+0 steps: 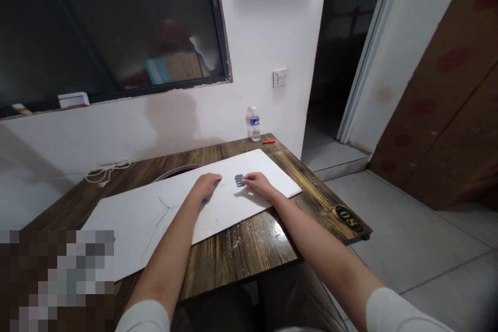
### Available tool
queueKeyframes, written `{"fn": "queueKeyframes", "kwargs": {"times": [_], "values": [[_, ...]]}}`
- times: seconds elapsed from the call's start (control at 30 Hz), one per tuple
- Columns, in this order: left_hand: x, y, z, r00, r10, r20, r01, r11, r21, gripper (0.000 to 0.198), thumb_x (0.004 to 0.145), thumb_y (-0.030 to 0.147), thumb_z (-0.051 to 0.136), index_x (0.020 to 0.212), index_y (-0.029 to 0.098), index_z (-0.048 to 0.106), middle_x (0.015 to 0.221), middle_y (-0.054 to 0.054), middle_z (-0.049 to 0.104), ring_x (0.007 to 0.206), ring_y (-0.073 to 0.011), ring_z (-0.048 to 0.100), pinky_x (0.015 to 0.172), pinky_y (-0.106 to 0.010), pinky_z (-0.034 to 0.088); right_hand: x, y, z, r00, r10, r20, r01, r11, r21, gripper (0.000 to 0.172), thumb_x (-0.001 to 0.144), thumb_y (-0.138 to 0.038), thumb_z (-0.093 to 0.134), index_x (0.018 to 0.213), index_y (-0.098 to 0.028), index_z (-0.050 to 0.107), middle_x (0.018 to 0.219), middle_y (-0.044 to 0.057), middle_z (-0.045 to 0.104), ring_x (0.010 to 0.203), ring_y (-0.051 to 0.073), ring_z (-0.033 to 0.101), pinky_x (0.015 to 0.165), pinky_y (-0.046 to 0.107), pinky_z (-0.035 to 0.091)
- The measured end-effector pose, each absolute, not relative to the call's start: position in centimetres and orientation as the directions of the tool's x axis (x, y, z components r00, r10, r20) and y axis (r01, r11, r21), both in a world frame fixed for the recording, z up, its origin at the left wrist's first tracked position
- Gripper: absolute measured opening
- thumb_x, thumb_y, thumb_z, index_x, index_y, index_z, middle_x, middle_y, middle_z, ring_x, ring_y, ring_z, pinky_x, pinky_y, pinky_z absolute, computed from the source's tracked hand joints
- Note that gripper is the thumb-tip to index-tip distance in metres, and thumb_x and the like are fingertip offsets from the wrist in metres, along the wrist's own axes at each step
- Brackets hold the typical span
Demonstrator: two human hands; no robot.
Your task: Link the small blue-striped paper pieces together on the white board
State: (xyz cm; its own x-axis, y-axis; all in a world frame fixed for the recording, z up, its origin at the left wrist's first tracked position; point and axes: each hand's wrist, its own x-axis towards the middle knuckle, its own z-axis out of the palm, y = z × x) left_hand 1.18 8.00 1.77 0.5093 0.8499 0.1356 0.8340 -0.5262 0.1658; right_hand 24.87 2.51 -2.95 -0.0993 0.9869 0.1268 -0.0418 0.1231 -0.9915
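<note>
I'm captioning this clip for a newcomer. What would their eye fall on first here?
Two bare hands rest on a white board that covers much of the dark wooden table. The right hand touches a small blue piece, and the left hand lies flat beside it. A water bottle stands at the table's far edge.

Blue piece (206, 201): mostly hidden under left hand (207, 185). Blue item (238, 180) at right hand (257, 183), too small to identify. Table (241, 249) corner, 8 o'clock: pixelated.
</note>
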Motion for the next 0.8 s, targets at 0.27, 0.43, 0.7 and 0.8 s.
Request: {"fn": "queueKeyframes", "kwargs": {"times": [0.27,0.43,0.7,0.8], "values": [[1.65,7.81,2.22,0.542,0.835,0.095,0.833,-0.549,0.068,0.016,0.082,0.023,0.053,0.077,0.022,0.068,0.089,-0.01,0.07,0.094,-0.0237,0.061,0.086,-0.031,0.042,24.87,2.39,-2.81,-0.09,0.989,0.12,-0.056,0.115,-0.992,0.029,0.063,-0.04,0.076,0.074,-0.014,0.07,0.054,-0.001,0.059,0.052,0.011,0.05,0.052,0.024,0.036],[1.9,7.73,1.92,0.571,0.813,0.116,0.818,-0.575,0.003,0.019,0.082,0.015,0.05,0.081,0.021,0.068,0.09,-0.01,0.069,0.091,-0.0225,0.061,0.084,-0.03,0.041,24.84,2.64,-2.91,-0.096,0.989,0.116,-0.045,0.112,-0.993,0.027,0.063,-0.039,0.076,0.072,-0.014,0.069,0.053,-0.002,0.058,0.05,0.01,0.048,0.05,0.023,0.035],[2.12,7.73,1.38,0.485,0.86,0.157,0.874,-0.481,-0.065,0.025,0.085,0.016,0.044,0.085,0.02,0.068,0.09,-0.011,0.068,0.088,-0.0239,0.062,0.081,-0.032,0.042,24.85,2.56,-2.82,-0.094,0.988,0.124,-0.037,0.121,-0.992,0.026,0.064,-0.039,0.075,0.071,-0.015,0.069,0.054,-0.002,0.059,0.052,0.011,0.051,0.052,0.024,0.036],[2.04,7.87,1.33,0.453,0.874,0.177,0.891,-0.451,-0.055,0.026,0.084,0.016,0.045,0.08,0.018,0.07,0.09,-0.013,0.068,0.089,-0.0263,0.062,0.082,-0.034,0.043,24.81,2.57,-2.77,-0.083,0.99,0.117,-0.015,0.117,-0.993,0.024,0.065,-0.038,0.074,0.071,-0.015,0.069,0.054,-0.002,0.059,0.052,0.011,0.05,0.053,0.024,0.036]]}}
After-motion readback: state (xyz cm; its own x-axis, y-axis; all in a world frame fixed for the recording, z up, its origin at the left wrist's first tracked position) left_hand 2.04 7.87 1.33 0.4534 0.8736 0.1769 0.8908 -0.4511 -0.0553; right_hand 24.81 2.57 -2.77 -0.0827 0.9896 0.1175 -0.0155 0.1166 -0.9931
